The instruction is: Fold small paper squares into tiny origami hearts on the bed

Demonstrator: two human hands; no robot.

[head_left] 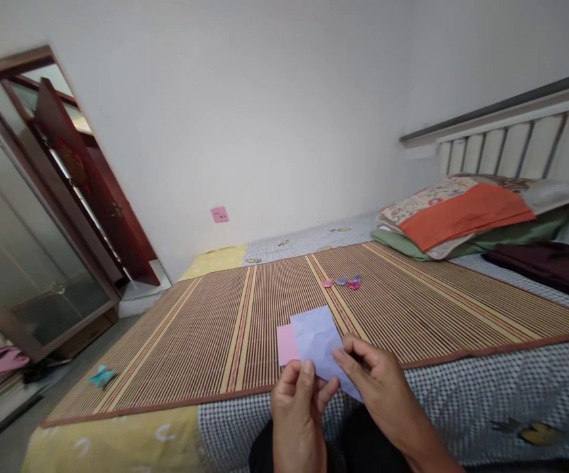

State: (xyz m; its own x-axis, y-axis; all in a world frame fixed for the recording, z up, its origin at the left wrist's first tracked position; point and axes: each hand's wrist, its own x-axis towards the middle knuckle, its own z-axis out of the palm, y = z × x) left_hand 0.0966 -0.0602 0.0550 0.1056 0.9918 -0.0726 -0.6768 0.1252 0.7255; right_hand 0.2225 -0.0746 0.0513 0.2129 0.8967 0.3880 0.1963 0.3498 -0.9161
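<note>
Between my two hands is a sheet of lavender paper (317, 335), creased and held up over the near edge of the mat. My left hand (299, 407) pinches its lower left part between thumb and fingers. On the right side, my right hand (376, 381) grips the sheet's edge with thumb and forefinger. Behind the lavender sheet, to its left, shows part of a pink sheet of paper (287, 344); whether it touches the lavender one I cannot tell. Farther back on the mat lie several small folded paper pieces (342, 282) in pink and purple.
A striped bamboo mat (205, 328) covers the bed. A teal folded paper piece (102, 376) lies near its left edge. Stacked pillows (466, 213) and a dark folded cloth (545, 266) are at the right. A pink note (219, 214) is on the wall.
</note>
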